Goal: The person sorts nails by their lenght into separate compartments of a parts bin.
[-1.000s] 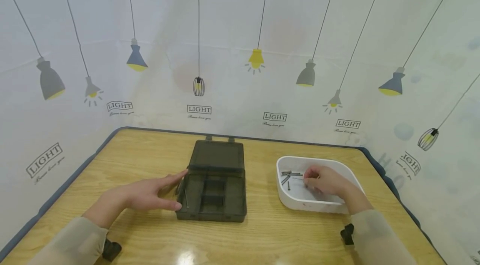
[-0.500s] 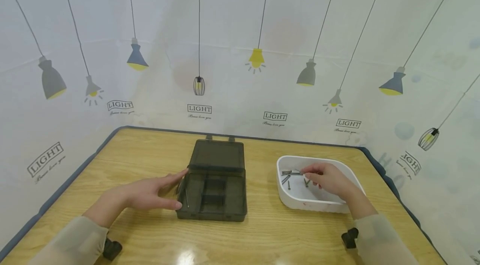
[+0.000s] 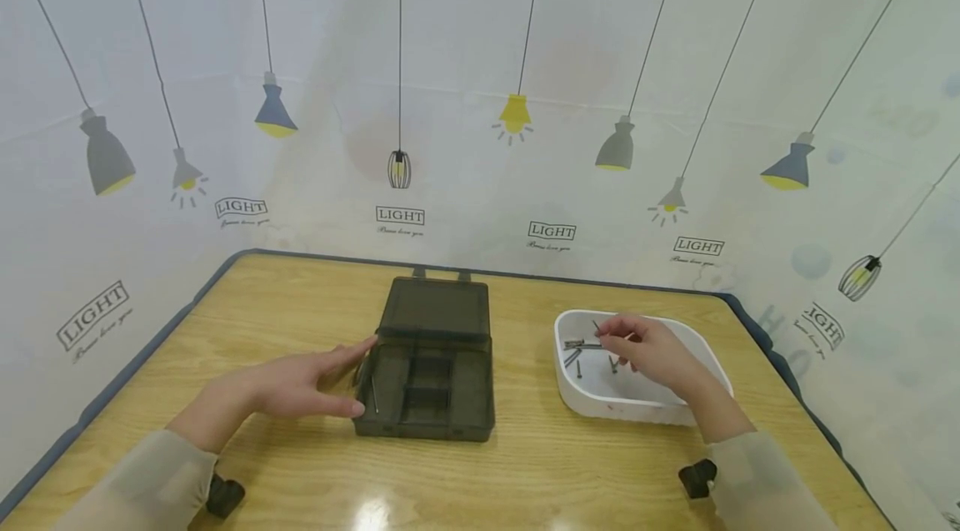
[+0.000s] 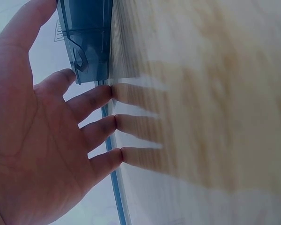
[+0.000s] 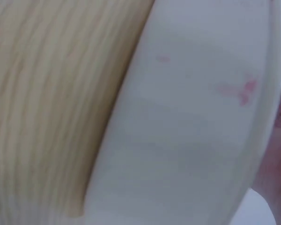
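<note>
My right hand (image 3: 651, 354) is over the white tray (image 3: 626, 406), pinching a thin metal nail (image 3: 596, 327) between thumb and forefinger; its tip sticks up past the fingers. Several loose nails (image 3: 572, 358) lie in the tray, though they are too small to show whether they have threads. To the left sits a dark see-through plastic case (image 3: 423, 432) with its lid raised and leaning back. One thin nail (image 3: 376, 394) lies in its left compartment. With fingers spread and straight, my left hand (image 3: 292, 388) touches the case's left side. The right wrist view shows mostly the tray's outer wall.
The wooden table (image 3: 517, 473) has a dark blue edging (image 3: 600, 288) along its back and sides. Behind it hangs a white cloth (image 3: 465, 39) printed with lamps. Each sleeve has a black device (image 3: 699, 478) strapped near the wrist.
My right hand has risen slightly from the tray's floor, and the pinched nail has turned from lying flat to pointing up. The left hand and the case stay put.
</note>
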`<state>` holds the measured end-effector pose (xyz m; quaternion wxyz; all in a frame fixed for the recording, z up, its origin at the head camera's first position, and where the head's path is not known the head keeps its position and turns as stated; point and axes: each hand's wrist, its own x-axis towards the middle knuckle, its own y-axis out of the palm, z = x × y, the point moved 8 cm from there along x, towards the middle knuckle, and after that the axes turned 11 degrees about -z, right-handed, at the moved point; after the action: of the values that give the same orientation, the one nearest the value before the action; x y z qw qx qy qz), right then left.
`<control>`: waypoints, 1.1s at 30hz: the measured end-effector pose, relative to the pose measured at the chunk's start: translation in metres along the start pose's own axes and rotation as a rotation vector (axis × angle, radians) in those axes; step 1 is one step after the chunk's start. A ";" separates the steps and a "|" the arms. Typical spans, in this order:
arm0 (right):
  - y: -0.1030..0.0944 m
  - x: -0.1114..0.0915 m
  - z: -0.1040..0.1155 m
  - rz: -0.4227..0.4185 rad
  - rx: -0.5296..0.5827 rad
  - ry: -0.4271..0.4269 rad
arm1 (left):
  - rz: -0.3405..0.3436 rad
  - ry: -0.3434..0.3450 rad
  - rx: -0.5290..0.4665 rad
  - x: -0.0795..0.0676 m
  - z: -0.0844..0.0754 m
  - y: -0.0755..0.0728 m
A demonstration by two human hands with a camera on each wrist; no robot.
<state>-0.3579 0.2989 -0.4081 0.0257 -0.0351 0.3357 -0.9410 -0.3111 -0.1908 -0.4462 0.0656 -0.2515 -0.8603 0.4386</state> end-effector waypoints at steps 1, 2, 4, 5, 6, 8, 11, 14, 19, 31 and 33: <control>0.000 0.000 0.004 -0.002 0.003 -0.007 | 0.001 -0.001 0.000 0.000 0.000 0.000; 0.001 0.000 0.008 -0.006 0.006 -0.016 | 0.002 -0.001 0.001 0.000 -0.001 0.000; 0.002 -0.001 0.016 -0.013 0.007 -0.025 | 0.005 -0.005 0.000 -0.001 -0.001 0.000; 0.003 -0.002 0.020 -0.016 0.009 -0.027 | 0.006 -0.007 0.000 -0.001 -0.001 0.000; 0.004 -0.002 0.024 -0.020 0.011 -0.029 | 0.008 -0.004 0.000 -0.001 -0.002 0.000; 0.006 -0.003 0.032 -0.026 0.020 -0.033 | 0.010 -0.007 -0.001 -0.001 -0.001 0.000; 0.010 -0.004 0.045 -0.034 0.040 -0.053 | 0.010 -0.008 -0.004 -0.001 -0.001 0.000; 0.015 -0.005 0.058 -0.033 0.057 -0.077 | 0.007 -0.011 -0.010 -0.001 0.001 0.000; 0.029 -0.007 0.079 -0.003 0.103 -0.133 | 0.006 -0.014 -0.015 0.000 0.002 0.000; 0.079 -0.007 0.118 0.089 0.151 -0.215 | 0.003 -0.014 -0.008 0.001 0.003 0.000; 0.088 -0.008 0.122 0.105 0.152 -0.213 | 0.001 -0.016 -0.008 0.001 0.003 0.000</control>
<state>-0.3381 0.1550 -0.3703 0.1130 -0.1152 0.2603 -0.9519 -0.3127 -0.1927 -0.4478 0.0573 -0.2486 -0.8625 0.4371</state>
